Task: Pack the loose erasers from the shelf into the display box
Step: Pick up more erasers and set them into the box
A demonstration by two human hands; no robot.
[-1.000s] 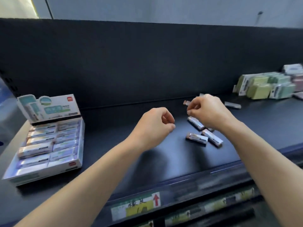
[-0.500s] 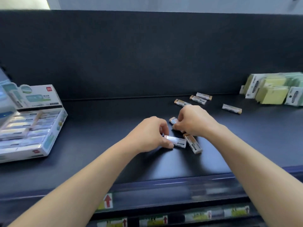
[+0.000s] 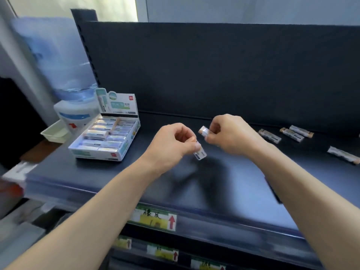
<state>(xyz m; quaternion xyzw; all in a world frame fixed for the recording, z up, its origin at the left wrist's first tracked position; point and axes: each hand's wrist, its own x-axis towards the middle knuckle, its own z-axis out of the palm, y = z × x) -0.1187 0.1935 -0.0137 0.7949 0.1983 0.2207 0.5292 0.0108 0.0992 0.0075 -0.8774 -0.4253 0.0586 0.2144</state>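
The white display box (image 3: pixel 109 154) sits at the left end of the dark shelf (image 3: pixel 224 184), filled with several rows of wrapped erasers, its printed lid standing up behind. My left hand (image 3: pixel 171 145) is above the shelf's middle, fingers closed on one wrapped eraser (image 3: pixel 200 154) that points down and right. My right hand (image 3: pixel 231 133) is just to its right, closed on another eraser (image 3: pixel 203 131) whose tan end sticks out to the left. Several loose erasers lie on the shelf at the right: one (image 3: pixel 269 135), a second (image 3: pixel 291 134), a third (image 3: pixel 343 154).
A water dispenser (image 3: pixel 76 112) with a blue bottle stands left of the shelf end, with a pale tray (image 3: pixel 53 133) beside it. The dark back panel (image 3: pixel 214 75) rises behind the shelf. Price labels (image 3: pixel 155 219) run along the front rail.
Both hands have lifted off the shelf, each with an eraser, and moved left toward the box. The view has swung left, bringing the box nearer the middle.
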